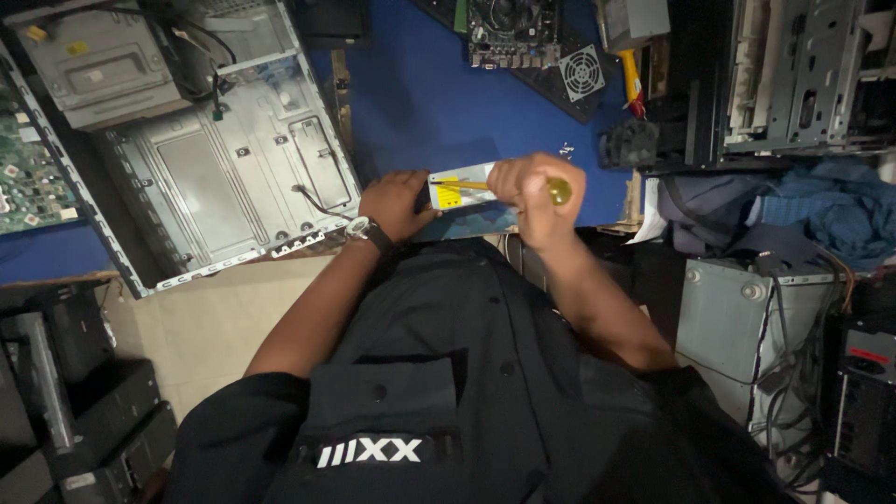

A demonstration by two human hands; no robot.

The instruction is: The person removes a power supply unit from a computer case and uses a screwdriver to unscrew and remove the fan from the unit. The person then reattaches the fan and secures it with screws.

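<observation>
Left hand (397, 203) steadying grey metal box (467, 191) on blue surface (420, 103), right hand (534, 194) gripping yellow-handled screwdriver (557, 190), open computer case (224, 168) beside.

Screwdriver (504, 187) tip and shaft mostly hidden behind right hand (534, 198).
</observation>
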